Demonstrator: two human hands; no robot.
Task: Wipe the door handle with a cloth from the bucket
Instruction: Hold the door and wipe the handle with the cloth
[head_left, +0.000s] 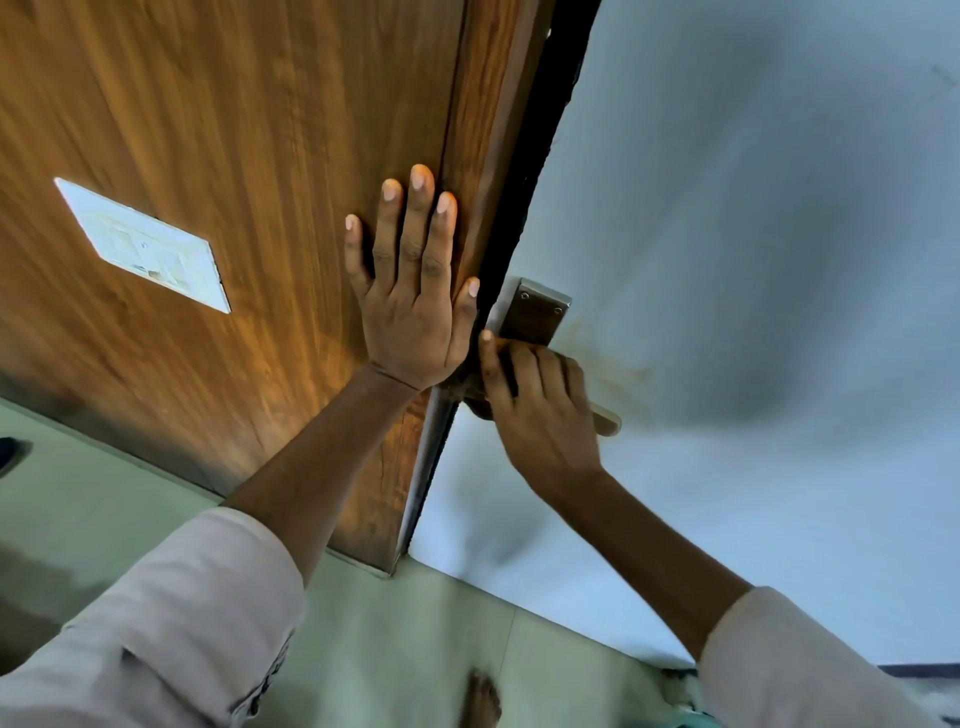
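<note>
The metal door handle (607, 420) sits on a pale blue-white door (753, 260), with its square back plate (535, 312) above. My right hand (540, 415) is closed around the lever, and only the lever's tip shows past my fingers. A brownish cloth (470, 397) peeks out under my thumb, pressed against the handle. My left hand (415, 291) lies flat with spread fingers on the wooden panel (234, 130) just left of the door's edge, holding nothing. No bucket can be made out.
A white switch plate (145, 247) is set in the wooden panel at the left. Pale green floor tiles (395, 649) lie below, with my bare foot (483, 699) on them. A dark gap (545, 130) runs between panel and door.
</note>
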